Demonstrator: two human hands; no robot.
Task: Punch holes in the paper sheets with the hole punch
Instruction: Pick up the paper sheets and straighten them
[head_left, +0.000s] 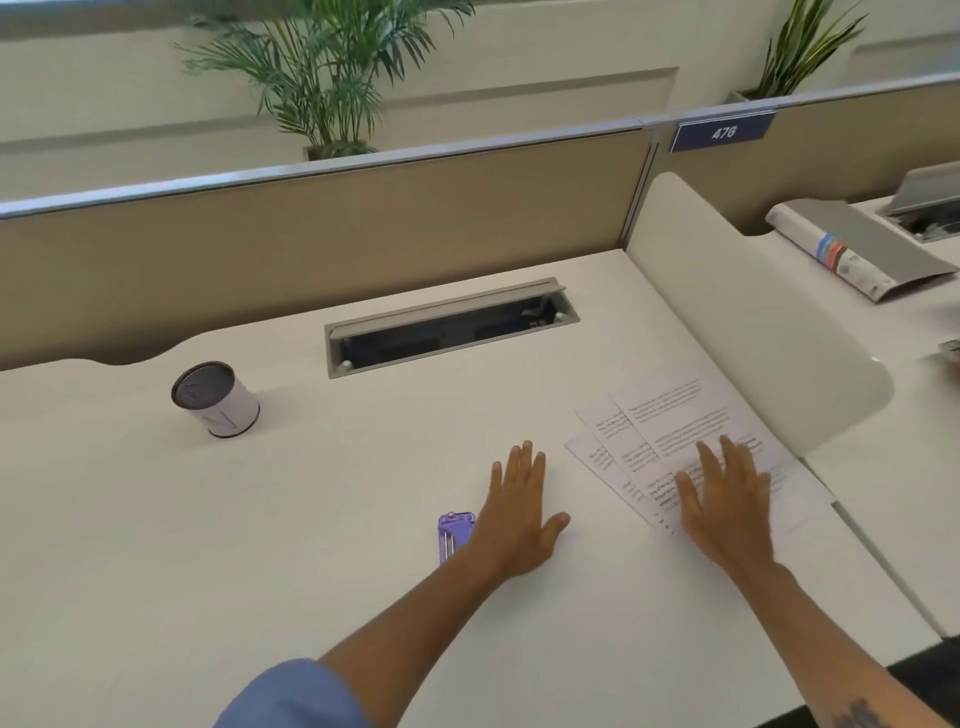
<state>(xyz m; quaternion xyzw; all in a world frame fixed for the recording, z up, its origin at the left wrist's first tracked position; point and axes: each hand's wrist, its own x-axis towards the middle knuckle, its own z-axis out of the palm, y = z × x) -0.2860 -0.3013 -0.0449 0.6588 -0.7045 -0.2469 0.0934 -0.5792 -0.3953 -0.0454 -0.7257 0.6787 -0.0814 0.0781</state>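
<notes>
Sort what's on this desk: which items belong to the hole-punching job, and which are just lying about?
Belongs to the job:
- purple hole punch, beside the left hand
- printed paper sheets, fanned out under the right hand

Just lying about:
- mesh pen cup
- open cable tray
- binder on the neighbouring desk

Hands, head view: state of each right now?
Left hand: open, fingers straight, flat on the desk beside the purple hole punch, holding nothing.
Right hand: open, fingers spread, on the paper sheets.
</notes>
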